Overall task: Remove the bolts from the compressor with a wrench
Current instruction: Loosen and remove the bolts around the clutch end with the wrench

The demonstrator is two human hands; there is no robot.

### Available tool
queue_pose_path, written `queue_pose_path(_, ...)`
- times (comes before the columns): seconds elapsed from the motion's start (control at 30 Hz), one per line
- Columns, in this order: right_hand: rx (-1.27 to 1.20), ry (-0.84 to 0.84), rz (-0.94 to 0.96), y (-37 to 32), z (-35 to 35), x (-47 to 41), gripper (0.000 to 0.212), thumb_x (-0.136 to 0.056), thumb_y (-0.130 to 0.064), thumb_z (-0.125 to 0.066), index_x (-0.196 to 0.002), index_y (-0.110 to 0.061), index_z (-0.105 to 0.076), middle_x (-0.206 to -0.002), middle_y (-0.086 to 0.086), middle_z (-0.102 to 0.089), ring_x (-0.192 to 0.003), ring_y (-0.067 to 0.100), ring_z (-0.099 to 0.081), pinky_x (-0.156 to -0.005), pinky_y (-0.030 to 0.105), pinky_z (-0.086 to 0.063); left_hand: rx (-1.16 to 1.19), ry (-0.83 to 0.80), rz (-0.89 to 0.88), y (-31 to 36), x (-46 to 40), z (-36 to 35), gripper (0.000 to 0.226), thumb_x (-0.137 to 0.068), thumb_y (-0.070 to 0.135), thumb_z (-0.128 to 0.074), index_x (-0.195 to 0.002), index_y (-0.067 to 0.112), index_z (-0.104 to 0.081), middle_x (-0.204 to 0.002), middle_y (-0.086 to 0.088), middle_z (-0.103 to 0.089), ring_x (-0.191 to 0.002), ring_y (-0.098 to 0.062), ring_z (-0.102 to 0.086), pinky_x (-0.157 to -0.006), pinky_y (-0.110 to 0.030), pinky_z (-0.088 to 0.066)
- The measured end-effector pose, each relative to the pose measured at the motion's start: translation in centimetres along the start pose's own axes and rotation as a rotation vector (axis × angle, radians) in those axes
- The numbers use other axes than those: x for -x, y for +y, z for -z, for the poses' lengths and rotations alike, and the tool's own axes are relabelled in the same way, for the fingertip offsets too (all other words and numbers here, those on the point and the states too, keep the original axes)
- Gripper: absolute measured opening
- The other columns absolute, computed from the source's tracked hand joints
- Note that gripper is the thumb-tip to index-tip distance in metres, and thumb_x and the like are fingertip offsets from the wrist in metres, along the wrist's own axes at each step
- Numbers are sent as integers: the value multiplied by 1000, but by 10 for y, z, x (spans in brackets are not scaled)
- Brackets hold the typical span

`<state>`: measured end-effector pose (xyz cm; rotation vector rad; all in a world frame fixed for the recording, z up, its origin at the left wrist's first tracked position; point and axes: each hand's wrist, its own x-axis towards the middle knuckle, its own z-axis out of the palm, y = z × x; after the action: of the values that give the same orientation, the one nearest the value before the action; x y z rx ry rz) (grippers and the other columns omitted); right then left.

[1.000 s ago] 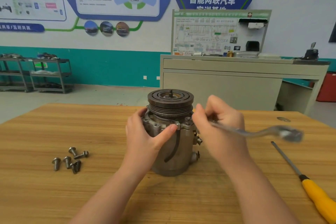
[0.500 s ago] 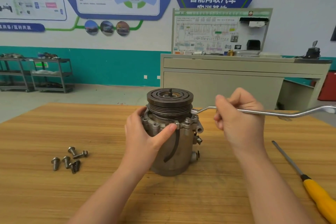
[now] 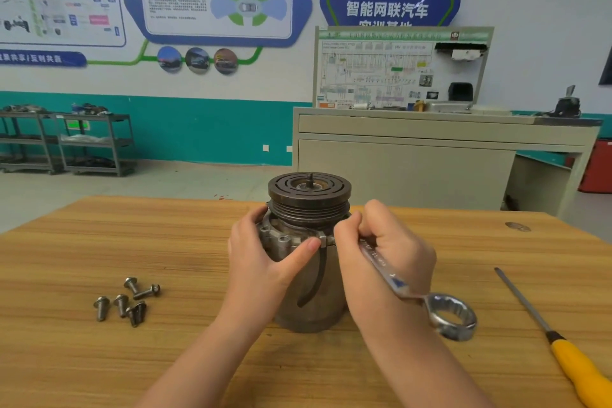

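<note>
Near the middle of the wooden surface [image 3: 99, 368] stands the compressor [image 3: 308, 262], upright on its base with the grooved pulley on top, and both hands are on it. Left hand [image 3: 265, 262] wraps the flange and upper body, thumb laid across the front, bracing it; right hand [image 3: 381, 252] is clenched round the shank of the wrench [image 3: 414, 288] close against the flange, fingers curled tight. The working end is hidden behind those fingers, so whether it sits on a bolt head I cannot tell; the free ring end hangs out low to the right, above the wood. By its look this is a dense metal casting, stiff and heavy, round-sided and likely to spin under torque, so that bracing grip on the flange lugs looks the right hold. The wrench is smooth steel, best taken further out for leverage. Six loose bolts [image 3: 127, 303] lie well off to the left, small and prone to roll. To the right a yellow-handled screwdriver [image 3: 549, 338] lies near the swing path, worth watching; the front and left look open
</note>
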<state>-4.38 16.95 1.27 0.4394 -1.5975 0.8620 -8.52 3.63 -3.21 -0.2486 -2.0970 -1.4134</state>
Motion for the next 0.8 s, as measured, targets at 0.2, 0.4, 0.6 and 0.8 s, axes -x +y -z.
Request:
queue_pose_path(0.2,-225,-279,-205,27,15,-20,39,-81,-21,-59,-55,-24,-29,-48,-11,-28,-47,4,-30,-45,14,-23,21,2,2,0,0,0,92,-56,75,-62,-133,36,-33,-124,17,-38,-125,-7,-37,-99,-23,-31)
queue_pose_path(0.4,-1080,-447,-883,67,29,-32,31,-76,-6,-66,-56,-20,-47,-47,4,-50,-35,8,-39,-37,16,-29,11,-10,-2,-3,-2,0,102,-55,79,-60,-141,31,-33,-128,17,-38,-126,-5,-35,-95,-15,-28)
queue_pose_path(0.6,-1220,-81,-1036,63,18,-27,41,-79,-3,-63,-49,-23,-42,-45,0,-45,-31,5,-35,-32,14,-25,15,-21,-5,-2,-3,0,97,-54,80,-59,-136,35,-33,-128,17,-38,-124,-4,-36,-90,-11,-28)
queue_pose_path(0.8,-503,-130,-517,40,20,-26,37,-79,-18,-60,-49,-21,-39,-43,6,-47,-36,7,-40,-40,19,-33,7,-17,-8,-1,-3,-1,93,-53,81,-58,-131,38,-32,-124,18,-38,-124,-6,-37,-89,-12,-29)
